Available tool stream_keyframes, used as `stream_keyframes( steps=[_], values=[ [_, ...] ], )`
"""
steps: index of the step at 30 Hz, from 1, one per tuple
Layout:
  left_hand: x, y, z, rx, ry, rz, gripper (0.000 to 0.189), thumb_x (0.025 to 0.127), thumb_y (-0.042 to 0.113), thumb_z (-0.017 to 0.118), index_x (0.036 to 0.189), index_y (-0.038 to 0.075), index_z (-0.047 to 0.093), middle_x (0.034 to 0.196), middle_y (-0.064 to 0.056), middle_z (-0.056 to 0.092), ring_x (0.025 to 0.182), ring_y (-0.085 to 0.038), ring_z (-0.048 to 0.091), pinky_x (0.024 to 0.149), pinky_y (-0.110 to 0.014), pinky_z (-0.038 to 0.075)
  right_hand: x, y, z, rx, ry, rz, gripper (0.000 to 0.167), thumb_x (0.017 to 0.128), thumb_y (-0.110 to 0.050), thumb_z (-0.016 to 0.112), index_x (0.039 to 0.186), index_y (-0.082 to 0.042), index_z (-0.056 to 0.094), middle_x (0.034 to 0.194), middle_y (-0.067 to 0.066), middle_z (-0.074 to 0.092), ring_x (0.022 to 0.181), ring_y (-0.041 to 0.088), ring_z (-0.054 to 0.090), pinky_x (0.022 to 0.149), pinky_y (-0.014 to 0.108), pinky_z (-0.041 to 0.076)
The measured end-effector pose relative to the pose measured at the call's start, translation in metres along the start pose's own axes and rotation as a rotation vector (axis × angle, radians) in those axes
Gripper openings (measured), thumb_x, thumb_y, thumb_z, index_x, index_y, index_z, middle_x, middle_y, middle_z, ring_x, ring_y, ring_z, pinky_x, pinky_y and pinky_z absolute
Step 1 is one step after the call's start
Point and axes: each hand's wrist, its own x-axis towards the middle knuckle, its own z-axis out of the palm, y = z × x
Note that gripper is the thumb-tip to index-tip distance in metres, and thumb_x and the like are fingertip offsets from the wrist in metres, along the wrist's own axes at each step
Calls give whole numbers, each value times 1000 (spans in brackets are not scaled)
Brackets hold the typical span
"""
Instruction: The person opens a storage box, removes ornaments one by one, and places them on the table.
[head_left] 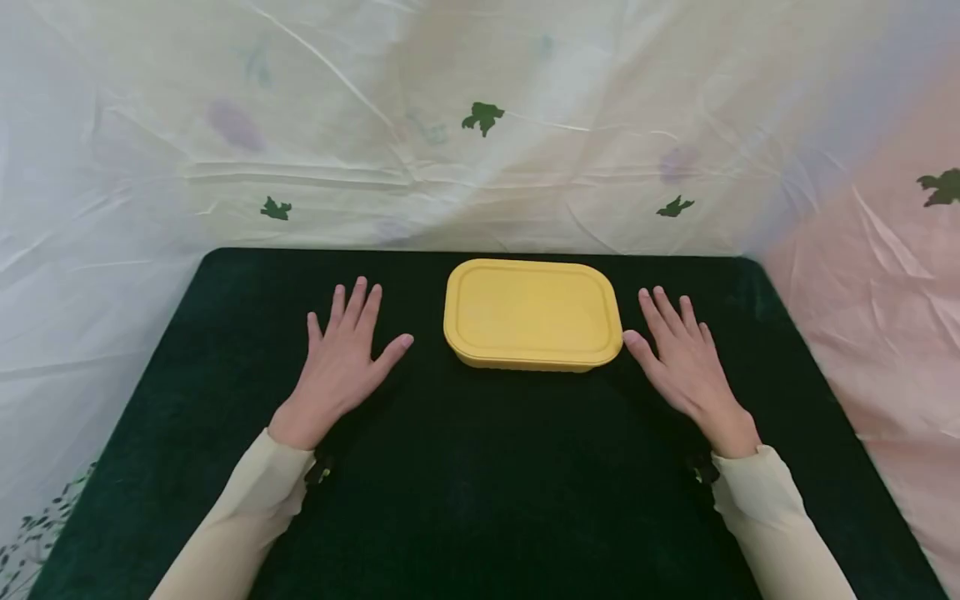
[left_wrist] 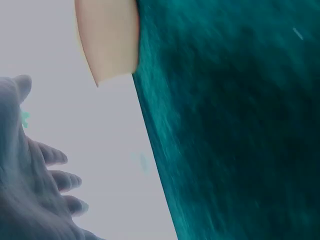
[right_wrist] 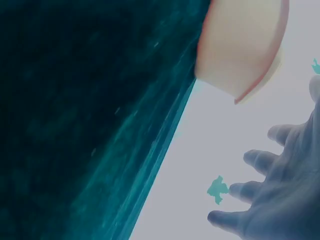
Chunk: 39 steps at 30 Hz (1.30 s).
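A yellow lidded container [head_left: 532, 315], a rounded rectangle with its lid on, sits toward the back of the dark green table. To its left my left hand [head_left: 339, 362] is spread palm down with the fingers straight, a gap between thumb and container. On the other side my right hand [head_left: 684, 367] is also spread, its thumb tip right at the container's right edge. Both hands hold nothing. In the left wrist view the container's side [left_wrist: 110, 40] shows beyond the fingers [left_wrist: 65, 181]; the right wrist view has its other end [right_wrist: 242, 45] above the outstretched fingers [right_wrist: 262, 161].
The dark green table [head_left: 465, 483] has rounded back corners. A pale cloth [head_left: 337, 108] with green leaf-shaped patches [head_left: 483, 118] hangs right behind it, and a pinkish cloth [head_left: 892, 308] runs along the right side.
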Motion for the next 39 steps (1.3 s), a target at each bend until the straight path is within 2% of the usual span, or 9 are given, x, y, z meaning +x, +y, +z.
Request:
stream_keyframes(
  steps=[9, 14, 17, 21, 26, 34, 36, 38, 39],
  values=[
    [12, 21, 7, -104, -16, 24, 89, 104, 67, 41, 168, 14, 8, 174, -8, 0, 159, -36, -3, 122, -70, 5, 9, -11, 7, 105, -20, -17, 74, 109, -58, 34, 168, -24, 7, 174, 0, 3, 159, 34, -5, 118, 75, 9],
    [20, 32, 13, -180, -37, 39, 87, 104, 65, 41, 168, 14, 11, 174, -8, 5, 160, -32, 1, 123, -67, 9, 13, -12, 10, 163, -25, -33, 73, 110, -55, 36, 168, -20, 9, 174, 2, 8, 160, 32, 0, 124, 65, 10],
    [23, 38, 17, -226, -53, 36, 84, 105, 62, 43, 168, 14, 13, 174, -8, 8, 160, -31, 3, 124, -64, 12, 14, -13, 10, 206, -43, -12, 73, 109, -56, 36, 168, -21, 8, 174, 2, 8, 160, 32, 2, 125, 62, 9],
    [26, 44, 23, -288, -62, 38, 80, 107, 57, 44, 167, 14, 15, 173, -9, 14, 159, -30, 10, 124, -59, 18, 15, -14, 9, 252, -71, 30, 74, 109, -58, 34, 168, -24, 6, 174, 7, 8, 159, 38, 4, 123, 67, 10],
    [32, 47, 29, -366, -76, 24, 75, 108, 52, 45, 167, 13, 19, 171, -12, 24, 157, -31, 22, 124, -55, 24, 16, -13, 8, 297, -85, 75, 75, 109, -59, 33, 168, -22, 8, 173, 14, 10, 157, 42, 8, 121, 69, 12],
    [39, 51, 35, -449, -104, -24, 73, 109, 47, 46, 166, 10, 21, 169, -13, 28, 153, -30, 32, 123, -52, 29, 18, -14, 9, 359, -88, 102, 75, 109, -58, 34, 168, -18, 12, 173, 10, 14, 157, 38, 14, 123, 65, 15],
    [39, 52, 36, -457, -111, -31, 72, 109, 46, 46, 166, 9, 21, 166, -15, 34, 143, -30, 45, 119, -51, 36, 18, -14, 9, 370, -94, 109, 75, 109, -59, 33, 168, -18, 12, 173, 9, 14, 157, 37, 14, 123, 65, 15],
    [40, 53, 36, -471, -122, -40, 72, 109, 45, 46, 166, 9, 20, 150, -19, 51, 117, -32, 62, 106, -50, 47, 18, -14, 9, 381, -102, 112, 75, 109, -60, 33, 168, -18, 13, 173, 9, 14, 157, 38, 15, 122, 65, 16],
    [40, 53, 36, -478, -128, -42, 72, 109, 45, 46, 166, 10, 20, 138, -20, 58, 100, -32, 65, 98, -48, 51, 18, -14, 9, 386, -108, 116, 76, 108, -61, 33, 168, -18, 13, 173, 9, 14, 157, 37, 15, 122, 65, 16]
  ],
)
